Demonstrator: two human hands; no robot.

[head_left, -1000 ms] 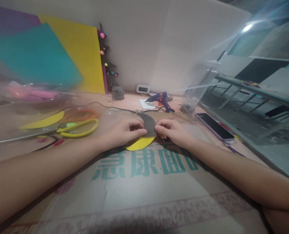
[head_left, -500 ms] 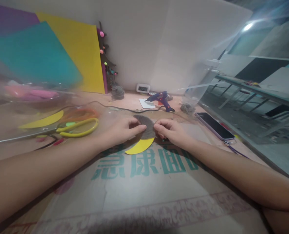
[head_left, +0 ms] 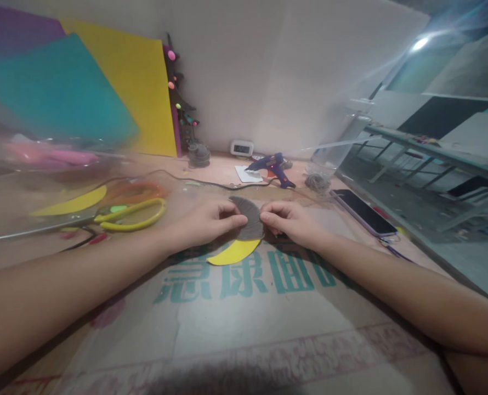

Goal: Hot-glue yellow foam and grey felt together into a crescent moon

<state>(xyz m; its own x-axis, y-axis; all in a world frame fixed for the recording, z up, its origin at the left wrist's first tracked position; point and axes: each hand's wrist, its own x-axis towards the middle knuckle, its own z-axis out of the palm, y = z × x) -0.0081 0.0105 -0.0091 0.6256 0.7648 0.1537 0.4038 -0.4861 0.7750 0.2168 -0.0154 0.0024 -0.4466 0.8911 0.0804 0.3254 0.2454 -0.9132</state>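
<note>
A yellow crescent (head_left: 233,254) lies tilted in the middle of the table, its upper part covered by closely wound grey yarn (head_left: 250,219). Its lower yellow tip is bare. My left hand (head_left: 215,222) pinches the wound part from the left, thumb on top. At the right edge of the crescent, my right hand (head_left: 285,222) is closed, thumb against forefinger, on the grey yarn; the strand itself is mostly hidden by the fingers. A second yellow crescent (head_left: 73,202) rests at the left, near yellow-handled scissors (head_left: 132,215).
Behind the hands are a blue glue gun (head_left: 271,167), a white card (head_left: 248,174), a small digital clock (head_left: 241,148) and a grey yarn ball (head_left: 317,182). A phone (head_left: 363,213) lies at the right edge. A dark cord (head_left: 211,182) crosses the table; coloured sheets (head_left: 120,88) lean at left.
The crescent has turned slightly and shifted a little towards me, its yellow tip now lower and further left. Both hands keep their hold with small finger movements.
</note>
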